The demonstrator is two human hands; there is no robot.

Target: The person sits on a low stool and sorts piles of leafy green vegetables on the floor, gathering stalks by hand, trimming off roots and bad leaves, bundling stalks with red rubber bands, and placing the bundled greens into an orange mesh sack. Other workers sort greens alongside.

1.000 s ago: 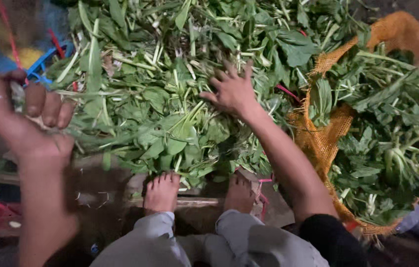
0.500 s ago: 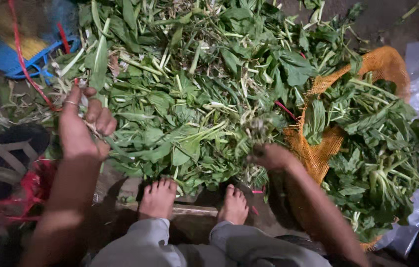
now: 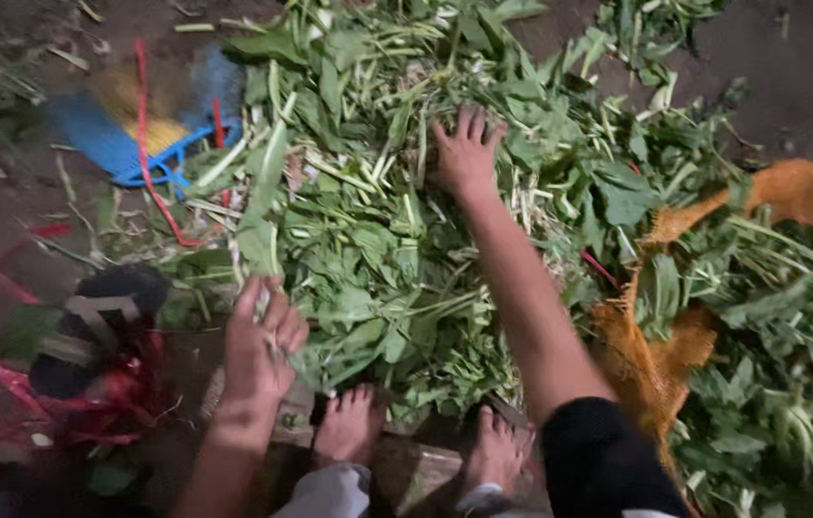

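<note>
Here, we log a sorting step in hand: the right hand (image 3: 465, 152) lies spread, fingers splayed and palm down, on the far part of the heap of leafy greens (image 3: 378, 249), closed on nothing; the left hand (image 3: 261, 345) sits at the heap's near edge, fingers curled about a few pale stems (image 3: 263, 305); we judge the next move calls for a firm pinch to draw stalks out of the tangle; greens: limp broad leaves, long pale stalks, loose on the dirt floor (image 3: 4, 115); orange mesh sack (image 3: 661, 355), coarse and slack, holds more greens at right; dark sandal (image 3: 100, 321) and red netting (image 3: 4, 384) at left; bare feet (image 3: 349, 427) near the heap's edge.
</note>
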